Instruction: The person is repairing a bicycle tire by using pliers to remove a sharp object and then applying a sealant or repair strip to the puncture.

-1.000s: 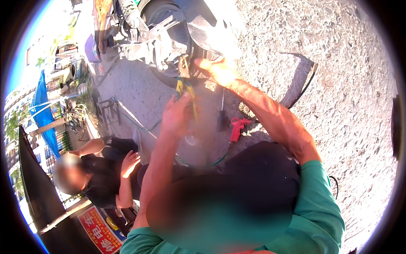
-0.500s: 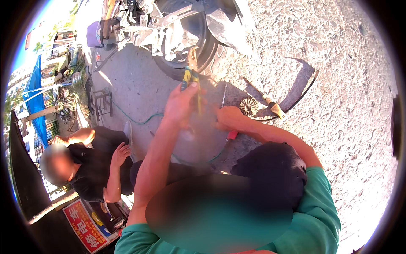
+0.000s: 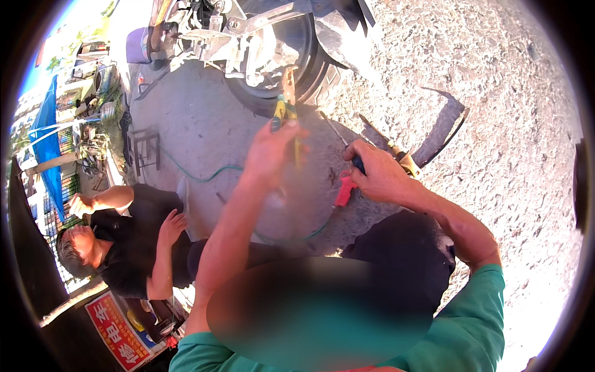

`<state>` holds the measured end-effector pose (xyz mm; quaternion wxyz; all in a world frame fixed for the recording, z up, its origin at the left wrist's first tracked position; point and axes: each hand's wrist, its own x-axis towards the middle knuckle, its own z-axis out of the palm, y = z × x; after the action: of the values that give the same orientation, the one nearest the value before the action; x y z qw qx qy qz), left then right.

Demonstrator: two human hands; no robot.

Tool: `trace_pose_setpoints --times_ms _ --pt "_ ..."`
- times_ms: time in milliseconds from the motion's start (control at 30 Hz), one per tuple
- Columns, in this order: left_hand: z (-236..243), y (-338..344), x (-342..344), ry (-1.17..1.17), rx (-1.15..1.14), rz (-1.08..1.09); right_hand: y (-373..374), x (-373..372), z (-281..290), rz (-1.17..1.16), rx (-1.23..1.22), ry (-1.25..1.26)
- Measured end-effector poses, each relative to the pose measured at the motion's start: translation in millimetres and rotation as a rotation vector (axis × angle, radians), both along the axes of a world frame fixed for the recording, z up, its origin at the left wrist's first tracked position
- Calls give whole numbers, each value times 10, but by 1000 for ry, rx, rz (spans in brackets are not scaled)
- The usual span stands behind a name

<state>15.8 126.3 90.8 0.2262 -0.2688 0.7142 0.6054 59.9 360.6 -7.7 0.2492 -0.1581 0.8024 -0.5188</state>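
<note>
My left hand (image 3: 273, 152) is closed around pliers (image 3: 281, 110) with yellow and dark handles, their worn jaws pointing up in front of the vehicle's tyre (image 3: 315, 77). My right hand (image 3: 383, 177), to the right, grips a screwdriver (image 3: 336, 129) by its dark handle, the thin metal shaft slanting up and left. Just left of that hand lies a red air gun (image 3: 345, 190) on the ground. Behind the right hand is a tan-ended tool (image 3: 406, 162), partly covered.
Exposed metal parts (image 3: 238, 49) of the vehicle stand ahead. A green hose (image 3: 217, 173) curves over the concrete. At left are a person in black (image 3: 142, 242) and a small stool (image 3: 145, 150). A curved black strip (image 3: 457, 126) lies at right.
My right hand has picked up the screwdriver from the ground and moved to the right, uncovering the red air gun. The left hand with the pliers has shifted slightly.
</note>
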Motion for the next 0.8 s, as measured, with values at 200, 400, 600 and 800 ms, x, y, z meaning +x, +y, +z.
trace_pose_setpoints --times_ms 200,400,600,800 --pt "-30 -24 -24 4 8 -12 440 -444 785 -81 -123 116" --pt "-30 -14 -14 3 22 8 242 -872 1188 116 293 131" --pt "-12 33 -43 9 36 -11 15 -1350 1662 351 600 307" --pt "-49 1 -44 10 74 -26 -345 -1603 1946 471 807 285"
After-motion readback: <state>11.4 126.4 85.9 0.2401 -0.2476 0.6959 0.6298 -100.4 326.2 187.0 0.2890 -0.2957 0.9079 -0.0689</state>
